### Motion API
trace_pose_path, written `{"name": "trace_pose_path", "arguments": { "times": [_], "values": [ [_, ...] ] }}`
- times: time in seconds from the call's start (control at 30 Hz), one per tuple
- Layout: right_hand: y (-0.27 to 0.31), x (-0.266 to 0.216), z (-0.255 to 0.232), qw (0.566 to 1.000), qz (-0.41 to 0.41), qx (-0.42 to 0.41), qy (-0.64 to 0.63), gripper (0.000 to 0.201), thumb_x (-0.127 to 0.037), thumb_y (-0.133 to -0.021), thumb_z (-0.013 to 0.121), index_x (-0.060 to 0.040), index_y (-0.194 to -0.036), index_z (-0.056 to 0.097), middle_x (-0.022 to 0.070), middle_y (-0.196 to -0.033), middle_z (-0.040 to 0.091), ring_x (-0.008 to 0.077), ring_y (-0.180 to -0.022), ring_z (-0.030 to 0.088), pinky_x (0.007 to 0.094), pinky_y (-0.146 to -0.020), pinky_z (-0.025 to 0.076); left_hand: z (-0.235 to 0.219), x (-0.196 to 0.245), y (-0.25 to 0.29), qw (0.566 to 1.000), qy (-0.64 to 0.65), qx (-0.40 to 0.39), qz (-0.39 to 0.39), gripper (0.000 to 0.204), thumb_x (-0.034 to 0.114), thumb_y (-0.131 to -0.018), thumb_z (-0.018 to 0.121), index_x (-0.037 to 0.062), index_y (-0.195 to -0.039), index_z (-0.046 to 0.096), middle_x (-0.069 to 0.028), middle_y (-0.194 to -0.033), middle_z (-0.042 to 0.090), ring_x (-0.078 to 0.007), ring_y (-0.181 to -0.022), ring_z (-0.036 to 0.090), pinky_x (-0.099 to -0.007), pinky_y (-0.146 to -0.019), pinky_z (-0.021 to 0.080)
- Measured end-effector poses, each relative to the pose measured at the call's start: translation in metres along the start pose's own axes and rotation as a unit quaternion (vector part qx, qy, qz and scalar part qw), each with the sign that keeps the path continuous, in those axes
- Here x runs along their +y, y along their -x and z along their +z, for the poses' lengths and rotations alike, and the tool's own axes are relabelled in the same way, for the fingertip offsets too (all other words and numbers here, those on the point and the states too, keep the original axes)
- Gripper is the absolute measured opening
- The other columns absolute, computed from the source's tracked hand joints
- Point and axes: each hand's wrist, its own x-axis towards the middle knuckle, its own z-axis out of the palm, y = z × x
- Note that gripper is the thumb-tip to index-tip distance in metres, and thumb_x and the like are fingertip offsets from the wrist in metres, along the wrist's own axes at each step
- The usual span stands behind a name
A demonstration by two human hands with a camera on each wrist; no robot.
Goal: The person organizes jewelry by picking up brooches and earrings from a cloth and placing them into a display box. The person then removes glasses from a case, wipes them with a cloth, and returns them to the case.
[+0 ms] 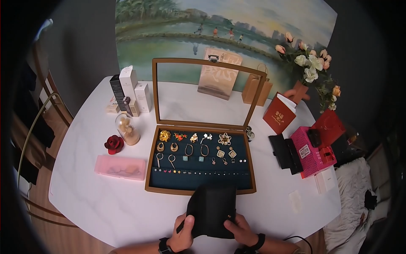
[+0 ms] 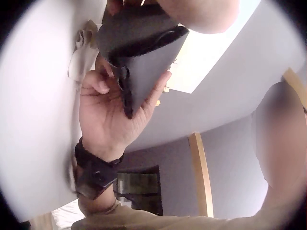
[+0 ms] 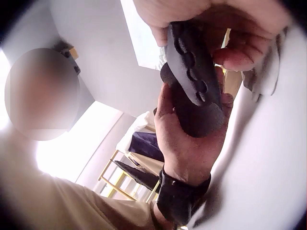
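Observation:
Both hands hold a black folding case [image 1: 213,211] over the table's front edge, overlapping the near rim of a wooden jewellery box [image 1: 149,180]. My left hand [image 1: 182,235] grips its left side, thumb on the near face. On the right side my right hand [image 1: 242,230] grips it the same way. A triangular end with a scalloped edge shows on the case [image 2: 148,72] in the left wrist view. Lined in dark blue, the box has its glass lid raised; rows of earrings [image 1: 194,150] and brooches [image 1: 225,139] lie inside.
Left of the box stand a pink case [image 1: 120,168], a red rose [image 1: 114,144], a glass dome [image 1: 127,129] and several cartons [image 1: 129,84]. To the right are black cases [image 1: 284,153], a pink patterned box [image 1: 311,151], a red booklet [image 1: 279,114] and a flower vase [image 1: 299,91].

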Motion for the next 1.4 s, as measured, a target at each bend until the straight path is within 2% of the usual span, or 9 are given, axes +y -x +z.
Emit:
{"name": "trace_pose_path", "arguments": {
  "times": [0.17, 0.5, 0.6, 0.73, 0.8, 1.07, 1.23, 1.27, 1.4],
  "values": [
    [-0.004, 0.007, -0.012, 0.999, -0.003, 0.011, 0.033, 0.040, -0.028, -0.108, 0.060, 0.0000, -0.137, 0.059, 0.0027, -0.126, 0.065, 0.0092, -0.115, 0.057, 0.0292, -0.101, 0.047, 0.010, 0.016, -0.001, 0.996, -0.003, 0.087, -0.030, 0.052, 0.040, -0.111, 0.043, -0.0054, -0.111, 0.067, -0.0119, -0.100, 0.073, -0.0194, -0.091, 0.067, -0.0332, -0.080, 0.054],
    [-0.010, 0.003, -0.013, 0.980, 0.085, 0.036, -0.176, 0.052, -0.033, -0.111, 0.051, -0.0012, -0.151, 0.043, 0.0092, -0.143, 0.058, 0.0213, -0.135, 0.056, 0.0421, -0.115, 0.045, 0.003, 0.022, 0.001, 0.997, 0.012, 0.024, 0.069, 0.048, 0.038, -0.109, 0.050, -0.0056, -0.121, 0.065, -0.0134, -0.102, 0.074, -0.0216, -0.089, 0.069, -0.0347, -0.078, 0.056],
    [-0.009, 0.001, -0.011, 0.975, 0.086, 0.041, -0.201, 0.053, -0.034, -0.111, 0.051, -0.0014, -0.152, 0.042, 0.0088, -0.143, 0.058, 0.0212, -0.134, 0.056, 0.0422, -0.115, 0.045, 0.002, 0.022, 0.000, 0.998, -0.021, 0.028, 0.046, 0.047, 0.037, -0.108, 0.052, -0.0052, -0.126, 0.063, -0.0130, -0.110, 0.073, -0.0215, -0.100, 0.068, -0.0353, -0.088, 0.055],
    [-0.008, -0.002, -0.009, 0.981, 0.050, 0.047, -0.183, 0.056, -0.035, -0.109, 0.057, -0.0017, -0.151, 0.042, 0.0086, -0.144, 0.057, 0.0215, -0.133, 0.056, 0.0423, -0.114, 0.045, 0.014, 0.025, -0.017, 0.983, 0.046, 0.090, 0.156, 0.046, 0.020, -0.103, 0.060, -0.0040, -0.141, 0.049, -0.0132, -0.124, 0.066, -0.0202, -0.114, 0.061, -0.0359, -0.102, 0.047],
    [-0.007, 0.008, -0.018, 0.992, 0.004, 0.010, -0.122, 0.060, -0.030, -0.105, 0.065, -0.0021, -0.152, 0.041, 0.0081, -0.146, 0.056, 0.0207, -0.134, 0.055, 0.0414, -0.114, 0.044, 0.011, 0.020, -0.026, 0.972, 0.073, 0.143, 0.171, 0.078, 0.005, -0.093, 0.072, 0.0018, -0.156, 0.026, -0.0131, -0.131, 0.056, -0.0192, -0.117, 0.057, -0.0365, -0.105, 0.043],
    [-0.003, -0.008, -0.004, 0.996, 0.019, -0.090, 0.006, 0.068, -0.011, -0.095, 0.076, -0.0024, -0.153, 0.041, 0.0049, -0.141, 0.056, 0.0141, -0.126, 0.055, 0.0353, -0.109, 0.046, -0.002, 0.015, -0.040, 0.931, -0.079, 0.250, 0.254, 0.099, 0.011, -0.080, 0.084, 0.0052, -0.159, 0.024, -0.0155, -0.155, 0.035, -0.0257, -0.128, 0.048, -0.0404, -0.109, 0.038],
    [-0.004, -0.004, -0.006, 0.989, -0.012, -0.143, 0.033, 0.067, -0.014, -0.094, 0.079, -0.0023, -0.150, 0.044, 0.0034, -0.132, 0.059, 0.0119, -0.119, 0.056, 0.0328, -0.104, 0.048, -0.008, 0.021, -0.032, 0.818, -0.362, 0.269, 0.357, 0.075, 0.019, -0.080, 0.083, 0.0053, -0.142, 0.044, -0.0224, -0.159, 0.028, -0.0433, -0.145, 0.032, -0.0536, -0.116, 0.027],
    [-0.004, -0.003, -0.006, 0.984, -0.010, -0.164, 0.070, 0.065, -0.016, -0.094, 0.079, -0.0021, -0.149, 0.046, 0.0031, -0.129, 0.061, 0.0111, -0.115, 0.058, 0.0314, -0.101, 0.049, -0.003, 0.025, -0.028, 0.805, -0.373, 0.281, 0.367, 0.046, 0.017, -0.078, 0.082, 0.0081, -0.118, 0.062, -0.0220, -0.145, 0.040, -0.0456, -0.137, 0.036, -0.0557, -0.114, 0.026],
    [-0.005, 0.011, -0.008, 0.978, 0.019, -0.180, 0.103, 0.058, -0.018, -0.094, 0.079, -0.0010, -0.143, 0.051, 0.0027, -0.120, 0.064, 0.0085, -0.104, 0.061, 0.0282, -0.093, 0.052, -0.005, 0.028, -0.017, 0.820, -0.399, 0.193, 0.362, 0.018, 0.016, -0.071, 0.082, 0.0141, -0.086, 0.072, -0.0128, -0.109, 0.047, -0.0384, -0.116, 0.040, -0.0526, -0.106, 0.030]
  ]
}}
